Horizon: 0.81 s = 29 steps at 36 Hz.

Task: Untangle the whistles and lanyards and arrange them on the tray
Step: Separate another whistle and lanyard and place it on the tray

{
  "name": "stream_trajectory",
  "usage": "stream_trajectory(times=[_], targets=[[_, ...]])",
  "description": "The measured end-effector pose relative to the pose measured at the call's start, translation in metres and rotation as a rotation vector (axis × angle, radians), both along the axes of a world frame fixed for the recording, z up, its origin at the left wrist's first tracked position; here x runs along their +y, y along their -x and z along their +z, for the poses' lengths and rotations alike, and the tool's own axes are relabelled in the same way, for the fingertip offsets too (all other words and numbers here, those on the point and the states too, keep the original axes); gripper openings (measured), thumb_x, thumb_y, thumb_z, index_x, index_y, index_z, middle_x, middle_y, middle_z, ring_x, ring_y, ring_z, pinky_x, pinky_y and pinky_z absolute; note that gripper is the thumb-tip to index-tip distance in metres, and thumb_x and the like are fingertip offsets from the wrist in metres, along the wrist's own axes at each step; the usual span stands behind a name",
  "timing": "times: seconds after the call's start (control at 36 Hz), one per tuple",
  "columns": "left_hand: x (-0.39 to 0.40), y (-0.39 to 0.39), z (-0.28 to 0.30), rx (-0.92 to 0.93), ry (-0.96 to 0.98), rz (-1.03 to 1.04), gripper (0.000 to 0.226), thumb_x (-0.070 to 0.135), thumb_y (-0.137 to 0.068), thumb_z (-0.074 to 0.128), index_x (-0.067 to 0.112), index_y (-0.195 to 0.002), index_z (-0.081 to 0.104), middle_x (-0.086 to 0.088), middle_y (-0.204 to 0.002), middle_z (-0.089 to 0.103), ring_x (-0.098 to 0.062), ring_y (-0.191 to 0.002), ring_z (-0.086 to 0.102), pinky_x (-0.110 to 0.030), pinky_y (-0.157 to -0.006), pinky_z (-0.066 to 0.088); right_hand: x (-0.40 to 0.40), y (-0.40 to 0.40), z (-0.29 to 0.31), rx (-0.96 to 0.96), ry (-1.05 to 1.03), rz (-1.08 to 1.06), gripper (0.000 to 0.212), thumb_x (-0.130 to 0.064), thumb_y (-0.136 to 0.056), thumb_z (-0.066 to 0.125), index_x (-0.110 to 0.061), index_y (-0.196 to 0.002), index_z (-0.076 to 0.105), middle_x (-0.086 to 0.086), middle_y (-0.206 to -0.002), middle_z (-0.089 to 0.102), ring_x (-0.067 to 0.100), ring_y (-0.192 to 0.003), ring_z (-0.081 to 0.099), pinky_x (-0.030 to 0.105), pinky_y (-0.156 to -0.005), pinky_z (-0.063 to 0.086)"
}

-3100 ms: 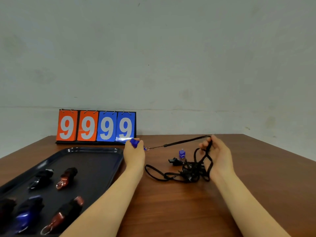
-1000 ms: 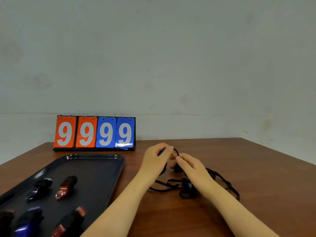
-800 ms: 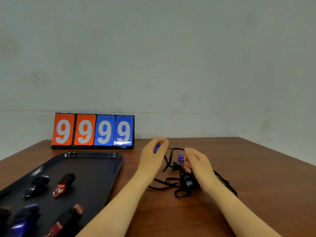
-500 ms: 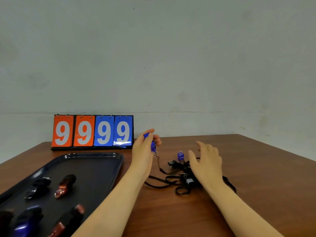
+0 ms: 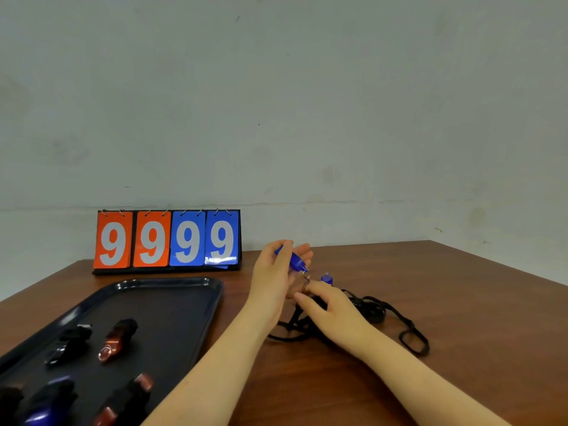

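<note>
While bare wooden table stretches toward the frame's right edge, the left hand at centre pinches a blue whistle raised above the tabletop. Just below, the right hand grips the tangled black lanyards, its fingers curled. Untangled whistles lie on the black tray at lower left, before the scoreboard.

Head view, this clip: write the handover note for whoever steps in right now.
Left hand holds a blue whistle raised above the table, its cord running down into the tangle.
Right hand pinches the cord just under it, resting on the tangled black lanyards.
A second blue whistle sits in the tangle.
Done: several wrapped whistles already lie on the tray.
Left: free the remaining whistles and lanyards and tray them.
</note>
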State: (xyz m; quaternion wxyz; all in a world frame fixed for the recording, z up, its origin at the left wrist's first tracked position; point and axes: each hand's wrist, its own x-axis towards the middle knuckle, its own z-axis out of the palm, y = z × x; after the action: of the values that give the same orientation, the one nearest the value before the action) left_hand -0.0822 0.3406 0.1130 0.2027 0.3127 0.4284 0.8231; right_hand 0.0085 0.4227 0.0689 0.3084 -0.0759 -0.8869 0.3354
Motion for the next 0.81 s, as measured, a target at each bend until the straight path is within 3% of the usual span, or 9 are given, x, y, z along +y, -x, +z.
stream_trajectory(times=[0.08,0.14,0.19,0.25,0.36,0.53,0.61,0.72,0.81], targets=[[-0.001,0.005,-0.005,0.163,0.152,0.135,0.018,0.025,-0.101,0.046,0.012,-0.111,0.055,0.004,-0.100,0.075,-0.010,-0.090,0.070,-0.024,-0.080,0.052,0.003,-0.003,0.003,0.051,0.134,-0.016,0.023,-0.030,-0.099,0.049,-0.022,-0.088,0.068,-0.012,-0.075,0.061,-0.001,-0.073,0.056,0.021,-0.074,0.042],[-0.001,0.009,-0.007,0.203,0.200,0.208,0.016,0.028,-0.101,0.047,0.016,-0.108,0.056,0.011,-0.094,0.075,-0.001,-0.082,0.064,-0.018,-0.073,0.046,0.007,-0.006,0.005,0.108,0.211,-0.029,0.028,-0.024,-0.099,0.046,-0.021,-0.079,0.066,0.000,-0.079,0.065,0.013,-0.080,0.062,0.031,-0.082,0.047],[-0.002,0.013,-0.008,0.178,0.211,0.234,0.014,0.027,-0.100,0.049,0.016,-0.106,0.056,0.008,-0.093,0.075,0.002,-0.076,0.062,-0.010,-0.059,0.043,0.010,-0.006,0.008,0.183,0.327,-0.042,0.041,-0.016,-0.099,0.044,-0.026,-0.064,0.062,0.001,-0.080,0.068,0.016,-0.087,0.064,0.032,-0.089,0.046],[-0.003,0.017,-0.009,0.151,0.226,0.241,0.012,0.025,-0.098,0.052,0.016,-0.105,0.057,0.005,-0.094,0.074,-0.002,-0.077,0.063,-0.012,-0.057,0.043,0.014,-0.007,0.012,0.252,0.440,-0.070,0.049,-0.010,-0.099,0.042,-0.026,-0.055,0.058,0.000,-0.070,0.065,0.020,-0.086,0.064,0.031,-0.089,0.046],[-0.002,0.022,-0.015,0.215,0.317,0.252,0.007,0.024,-0.093,0.061,0.023,-0.099,0.060,0.000,-0.102,0.070,-0.012,-0.082,0.064,-0.025,-0.072,0.053,0.020,-0.010,0.014,0.297,0.549,-0.103,0.036,-0.012,-0.101,0.039,-0.011,-0.067,0.052,-0.001,-0.055,0.050,0.017,-0.061,0.054,0.029,-0.074,0.045],[-0.001,0.019,-0.018,0.425,0.470,0.184,0.010,0.024,-0.089,0.066,0.026,-0.097,0.062,0.005,-0.103,0.065,-0.005,-0.075,0.069,-0.025,-0.081,0.057,0.028,-0.011,0.015,0.367,0.628,-0.178,0.035,-0.016,-0.101,0.042,-0.011,-0.069,0.054,-0.009,-0.046,0.036,0.011,-0.049,0.033,0.025,-0.055,0.035],[-0.001,0.017,-0.022,0.632,0.594,0.130,0.011,0.028,-0.089,0.066,0.029,-0.100,0.065,0.007,-0.100,0.069,-0.004,-0.079,0.069,-0.024,-0.082,0.056,0.031,-0.013,0.015,0.399,0.655,-0.208,0.035,-0.016,-0.101,0.042,-0.010,-0.069,0.055,-0.010,-0.044,0.035,0.010,-0.046,0.032,0.026,-0.054,0.033],[-0.001,0.010,-0.025,0.798,0.685,0.044,0.012,0.032,-0.090,0.063,0.030,-0.100,0.070,0.016,-0.088,0.069,0.002,-0.080,0.062,-0.009,-0.072,0.047,0.034,-0.014,0.014,0.423,0.713,-0.240,0.033,-0.017,-0.101,0.044,-0.010,-0.070,0.056,-0.009,-0.043,0.034,0.013,-0.047,0.032,0.028,-0.054,0.032],[-0.002,0.008,-0.023,0.798,0.710,-0.019,0.011,0.030,-0.091,0.061,0.031,-0.099,0.069,0.009,-0.093,0.071,-0.005,-0.083,0.063,-0.018,-0.073,0.048,0.034,-0.014,0.014,0.418,0.701,-0.244,0.031,-0.020,-0.101,0.045,-0.008,-0.075,0.058,-0.009,-0.043,0.035,0.012,-0.044,0.033,0.026,-0.051,0.033]])
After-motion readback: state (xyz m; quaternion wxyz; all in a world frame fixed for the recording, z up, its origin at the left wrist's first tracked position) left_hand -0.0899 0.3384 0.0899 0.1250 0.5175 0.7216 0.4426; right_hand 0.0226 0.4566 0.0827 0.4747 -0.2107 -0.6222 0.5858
